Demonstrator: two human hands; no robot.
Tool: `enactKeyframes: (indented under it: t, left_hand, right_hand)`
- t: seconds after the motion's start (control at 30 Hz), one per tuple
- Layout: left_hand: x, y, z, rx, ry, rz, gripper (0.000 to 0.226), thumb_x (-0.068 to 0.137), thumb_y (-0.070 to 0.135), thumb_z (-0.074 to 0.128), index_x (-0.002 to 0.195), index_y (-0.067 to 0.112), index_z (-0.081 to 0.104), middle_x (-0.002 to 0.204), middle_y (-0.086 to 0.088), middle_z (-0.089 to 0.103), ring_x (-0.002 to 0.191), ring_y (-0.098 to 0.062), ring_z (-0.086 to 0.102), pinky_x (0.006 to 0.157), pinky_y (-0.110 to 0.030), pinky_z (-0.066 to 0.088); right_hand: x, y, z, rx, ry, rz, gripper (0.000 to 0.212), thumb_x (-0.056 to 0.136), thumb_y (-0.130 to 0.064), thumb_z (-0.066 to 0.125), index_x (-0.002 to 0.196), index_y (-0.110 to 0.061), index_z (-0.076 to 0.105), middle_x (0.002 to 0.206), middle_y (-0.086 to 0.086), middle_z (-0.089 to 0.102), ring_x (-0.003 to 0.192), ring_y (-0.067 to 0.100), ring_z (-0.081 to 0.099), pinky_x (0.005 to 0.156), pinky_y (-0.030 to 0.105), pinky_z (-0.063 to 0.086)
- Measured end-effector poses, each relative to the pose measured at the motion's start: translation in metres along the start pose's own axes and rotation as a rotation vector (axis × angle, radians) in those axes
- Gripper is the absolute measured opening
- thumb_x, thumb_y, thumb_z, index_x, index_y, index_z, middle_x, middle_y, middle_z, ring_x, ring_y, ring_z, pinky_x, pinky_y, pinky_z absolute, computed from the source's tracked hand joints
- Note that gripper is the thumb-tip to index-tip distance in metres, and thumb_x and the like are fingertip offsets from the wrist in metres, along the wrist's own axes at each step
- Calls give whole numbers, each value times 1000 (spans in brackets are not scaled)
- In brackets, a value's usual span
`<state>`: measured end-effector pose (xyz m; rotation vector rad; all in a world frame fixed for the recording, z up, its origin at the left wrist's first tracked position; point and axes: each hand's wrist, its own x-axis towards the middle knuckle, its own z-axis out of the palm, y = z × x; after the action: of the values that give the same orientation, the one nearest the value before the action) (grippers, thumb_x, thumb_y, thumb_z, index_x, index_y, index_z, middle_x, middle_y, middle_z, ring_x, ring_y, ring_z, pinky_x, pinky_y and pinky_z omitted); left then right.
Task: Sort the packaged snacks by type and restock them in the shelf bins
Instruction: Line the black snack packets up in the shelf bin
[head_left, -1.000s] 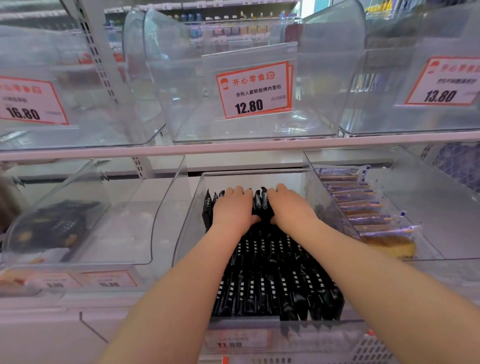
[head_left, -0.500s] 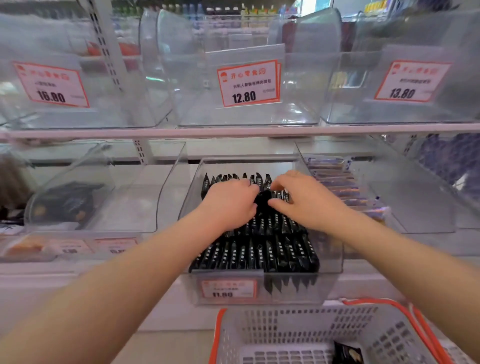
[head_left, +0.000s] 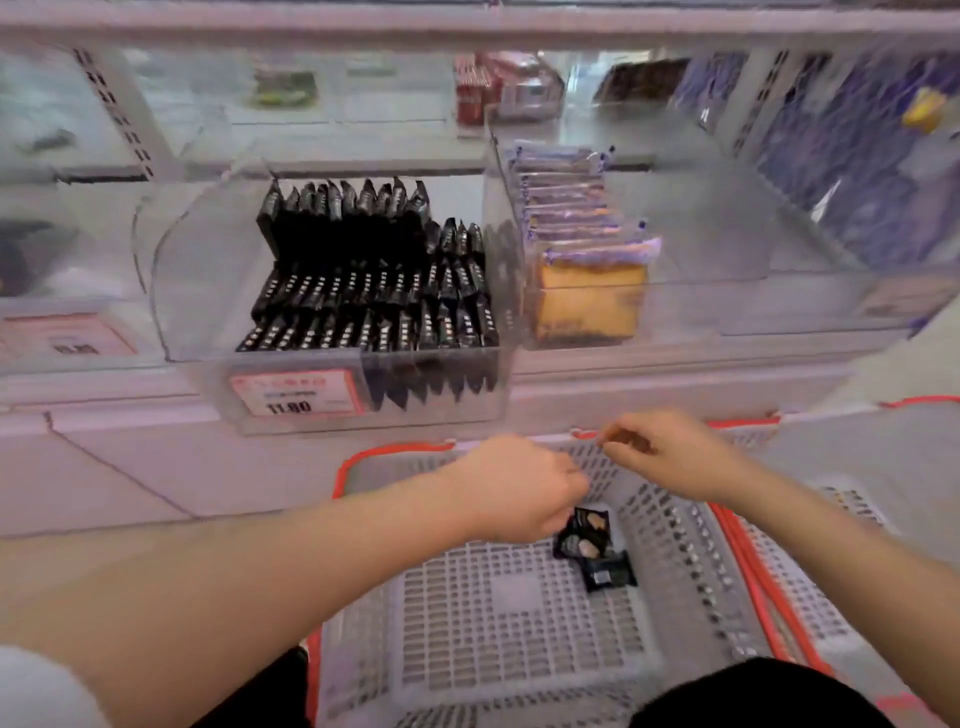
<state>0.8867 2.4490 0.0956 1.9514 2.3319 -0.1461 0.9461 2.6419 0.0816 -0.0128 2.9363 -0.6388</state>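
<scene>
— Writing first: what is showing legibly?

— Only the price tag (head_left: 296, 396) on the front of the clear shelf bin (head_left: 197, 291) is reading, as "11.80"; the print above the number is blurring out. White lettering is running down each of the black snack packets (head_left: 363, 291), but it is too small to make out.

— How are those packets lying?

— They are standing on edge in rows filling the bin, long axes running front to back and leaning away. In the neighbouring bin, cake slices (head_left: 587, 291) in clear wrappers are standing in a row.

— And below the shelf?

— A white plastic basket (head_left: 498, 623) with a red rim is sitting there, two loose black packets (head_left: 595, 551) lying flat on its floor, toward the back right.

— The hands?

— Both are hovering over the basket, a little apart. The left hand (head_left: 514, 488) is curling just above the loose packets; whether it is gripping anything, I cannot tell. The right hand (head_left: 670, 452) is hanging near the far rim, fingers bent with thumb and forefinger close, holding nothing visible.
</scene>
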Motion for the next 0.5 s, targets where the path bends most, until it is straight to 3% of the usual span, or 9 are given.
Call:
enactKeyframes:
  t: [0.13,0.23,0.37,0.43,0.5]
  left_hand:
    - [34,12,85,-162,-262,-89,29,96,25,37,115,10,52,116,-13,57,101,-34,57,75,-41,48]
    - [52,16,148,-281,-449,-180,29,97,21,35,116,9,52,117,-13,55,100,-34,55,77,-41,49]
    - [70,28,214,-482,-583,-290,28,98,23,36,116,9,51,116,-12,53,100,-30,53,76,-37,43]
    - [78,35,239,-576,-604,-339,28,99,26,36,113,9,53,111,-12,56,97,-29,55,76,-36,44]
    - [82,40,262,-686,-613,-411,25,98,25,38,109,9,55,107,-12,59,91,-28,55,76,-37,46]
  right_hand:
    - [-10,65,79,-37,-258,159,9,94,-20,50,87,-18,57,94,9,65,85,22,57,65,24,28]
    - [-14,104,136,-32,-375,262,16,95,-20,46,86,-10,55,98,17,63,92,30,58,67,31,34]
    - [-9,137,202,-25,-495,381,19,98,-18,43,110,-8,52,99,12,56,84,26,51,69,34,40]
    - [-4,149,230,9,-507,442,34,97,-12,41,131,-11,43,123,16,50,101,30,51,79,37,42]
    - [2,157,253,-55,-510,470,50,93,-5,43,140,-16,30,137,15,38,122,33,40,90,41,42]
